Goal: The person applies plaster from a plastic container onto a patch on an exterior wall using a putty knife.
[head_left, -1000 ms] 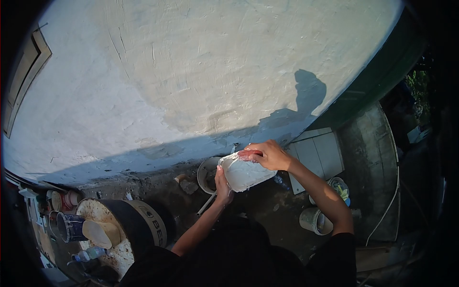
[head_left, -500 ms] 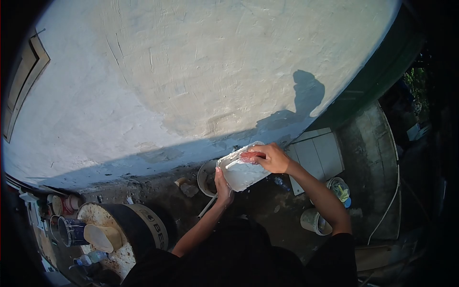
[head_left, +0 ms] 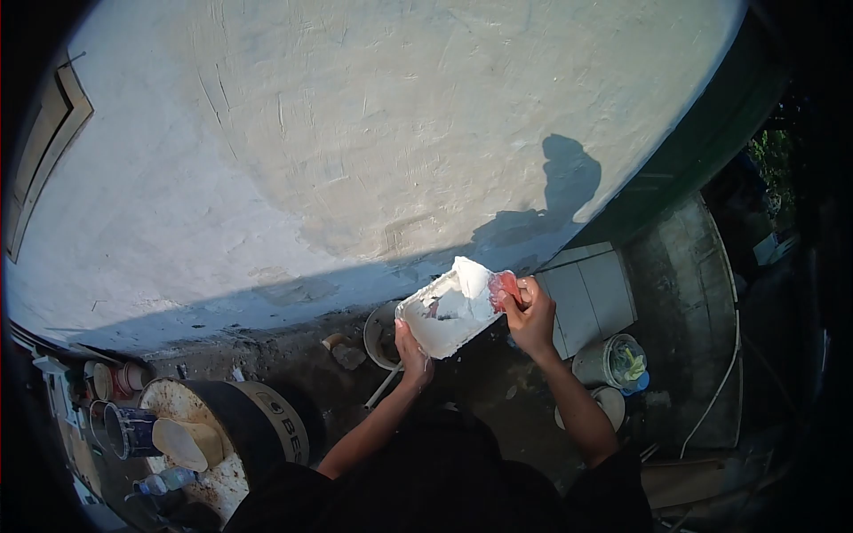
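My left hand [head_left: 412,354] grips the near left end of a white rectangular tray [head_left: 442,339], its thumb at the rim. White paste coats the tray's inside. In my right hand [head_left: 533,322] is a red putty knife [head_left: 504,290], held at the tray's right end. A thick lump of white paste [head_left: 474,276] sits by the knife, at the tray's far right corner; the blade is mostly hidden under it. Beyond both hands rises a plastered wall [head_left: 355,133], with cream and bluish-white areas and a shadow across it.
Left of me stands a dark drum [head_left: 283,416] with a cut plastic container [head_left: 188,444] and a bottle [head_left: 166,481] on top. A round bucket [head_left: 380,336] is below the tray. Pale panels [head_left: 582,298] lean at the right, near a bucket [head_left: 622,360] with something green inside.
My right hand has moved right and turned, bringing the putty knife from inside the tray to its right end. A lump of paste now stands up there. My left hand keeps its hold.
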Demonstrator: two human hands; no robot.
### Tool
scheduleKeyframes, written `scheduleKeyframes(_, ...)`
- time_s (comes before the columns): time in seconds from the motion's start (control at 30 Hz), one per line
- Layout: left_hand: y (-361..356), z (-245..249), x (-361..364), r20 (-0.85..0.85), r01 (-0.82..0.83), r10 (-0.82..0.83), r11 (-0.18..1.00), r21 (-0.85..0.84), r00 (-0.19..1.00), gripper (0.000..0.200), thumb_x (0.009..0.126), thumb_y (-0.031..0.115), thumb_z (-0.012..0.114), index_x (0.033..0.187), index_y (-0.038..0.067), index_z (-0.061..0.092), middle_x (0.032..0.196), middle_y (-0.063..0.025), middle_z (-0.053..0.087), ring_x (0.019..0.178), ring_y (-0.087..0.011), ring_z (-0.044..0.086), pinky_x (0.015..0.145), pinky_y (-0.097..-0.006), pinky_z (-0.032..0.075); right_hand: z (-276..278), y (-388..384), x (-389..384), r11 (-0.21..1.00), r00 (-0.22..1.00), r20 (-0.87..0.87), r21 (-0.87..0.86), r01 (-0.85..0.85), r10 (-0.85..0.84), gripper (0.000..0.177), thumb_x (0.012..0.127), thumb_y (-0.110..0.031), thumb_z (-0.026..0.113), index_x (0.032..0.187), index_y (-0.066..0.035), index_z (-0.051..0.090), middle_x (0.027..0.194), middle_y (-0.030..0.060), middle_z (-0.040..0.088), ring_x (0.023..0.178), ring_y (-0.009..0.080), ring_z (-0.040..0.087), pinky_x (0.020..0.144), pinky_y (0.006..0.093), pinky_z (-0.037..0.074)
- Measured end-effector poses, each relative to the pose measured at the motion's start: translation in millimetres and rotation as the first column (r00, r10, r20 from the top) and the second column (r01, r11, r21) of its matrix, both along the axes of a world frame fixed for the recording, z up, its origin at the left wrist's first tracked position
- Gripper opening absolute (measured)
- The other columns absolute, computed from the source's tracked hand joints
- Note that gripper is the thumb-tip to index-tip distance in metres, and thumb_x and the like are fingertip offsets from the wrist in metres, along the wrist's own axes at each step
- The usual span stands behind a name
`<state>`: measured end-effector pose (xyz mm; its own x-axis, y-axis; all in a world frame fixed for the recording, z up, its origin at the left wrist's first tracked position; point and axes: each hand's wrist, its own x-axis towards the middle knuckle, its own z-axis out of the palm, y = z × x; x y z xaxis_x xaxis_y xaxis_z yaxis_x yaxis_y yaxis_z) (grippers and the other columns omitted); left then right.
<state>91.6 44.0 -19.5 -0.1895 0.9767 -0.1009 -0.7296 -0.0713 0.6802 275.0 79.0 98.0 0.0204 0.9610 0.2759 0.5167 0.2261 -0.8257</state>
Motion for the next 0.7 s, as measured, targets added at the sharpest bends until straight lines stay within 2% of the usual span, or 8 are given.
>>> scheduleKeyframes(0.13, -0.6, 4.5, 2.9, -0.024, -0.045, 0.045, 0.999, -0.010, 0.999, 0.048, 0.102, 0.038, 0.024, 0.129, 0.000, 0.038, 0.124, -0.0151, 0.051, 0.114, -0.0236, 0.052, 0.098, -0.0363, 0.042, -3.3, -9.1, 0.2, 0.986, 0.978, 0.125, 0.034, 0.166, -0.169, 0.015, 0.080, -0.006, 0.064, 0.082, 0.000, 0.051, 0.064, 0.0128, 0.060, 0.057, 0.0224, 0.064, 0.053, 0.0331, 0.045)
scheduleKeyframes(0.23, -1.4, -3.3, 6.0, -0.087, -0.087, 0.088, 0.996, 0.013, 0.992, 0.043, 0.102, 0.035, 0.025, 0.125, 0.001, 0.039, 0.120, -0.0137, 0.052, 0.111, -0.0223, 0.053, 0.096, -0.0351, 0.043, -4.0, -13.3, -5.4, 0.970, 0.948, 0.204, 0.072, 0.233, -0.243, 0.018, 0.079, -0.007, 0.065, 0.077, -0.002, 0.048, 0.060, 0.0109, 0.057, 0.054, 0.0247, 0.061, 0.051, 0.0343, 0.043)
scheduleKeyframes(0.33, -1.1, -4.5, 7.8, -0.045, -0.109, 0.109, 0.994, 0.006, 0.993, 0.040, 0.102, 0.033, 0.026, 0.124, 0.003, 0.039, 0.117, -0.0126, 0.052, 0.108, -0.0212, 0.054, 0.094, -0.0352, 0.044, -18.2, -14.8, -15.4, 0.956, 0.964, -0.052, 0.129, 0.265, -0.260, 0.019, 0.081, -0.003, 0.065, 0.076, -0.001, 0.046, 0.056, 0.0019, 0.045, 0.050, 0.0072, 0.044, 0.048, 0.0281, 0.035)
scheduleKeyframes(0.53, -2.9, 2.4, 5.1, -0.074, -0.179, 0.180, 0.983, 0.032, 0.981, 0.041, 0.102, 0.034, 0.027, 0.126, 0.003, 0.038, 0.120, -0.0132, 0.051, 0.111, -0.0212, 0.052, 0.095, -0.0368, 0.043, -51.9, -30.9, -22.2, 0.946, 0.901, -0.299, -0.018, 0.323, -0.313, 0.014, 0.084, -0.002, 0.064, 0.082, -0.003, 0.050, 0.075, 0.0020, 0.057, 0.062, 0.0048, 0.051, 0.055, 0.0209, 0.037)
scheduleKeyframes(0.63, -5.7, 11.5, 1.6, -0.084, -0.172, 0.176, 0.984, 0.056, 0.981, 0.042, 0.102, 0.036, 0.026, 0.126, 0.003, 0.038, 0.121, -0.0134, 0.051, 0.112, -0.0218, 0.052, 0.095, -0.0367, 0.043, -53.3, -35.9, -29.6, 0.949, 0.748, -0.594, -0.100, 0.299, -0.298, 0.011, 0.085, 0.000, 0.062, 0.089, -0.002, 0.052, 0.083, 0.0035, 0.061, 0.068, 0.0059, 0.055, 0.061, 0.0203, 0.043)
scheduleKeyframes(0.7, -5.8, 4.2, 1.2, -0.106, -0.186, 0.189, 0.982, 0.043, 0.976, 0.043, 0.102, 0.036, 0.026, 0.127, 0.003, 0.037, 0.121, -0.0135, 0.051, 0.112, -0.0221, 0.052, 0.096, -0.0365, 0.043, -52.0, -41.2, -33.2, 0.952, 0.704, -0.650, -0.116, 0.282, -0.288, 0.011, 0.085, 0.000, 0.061, 0.093, -0.002, 0.053, 0.085, 0.0035, 0.061, 0.070, 0.0068, 0.056, 0.064, 0.0212, 0.045)
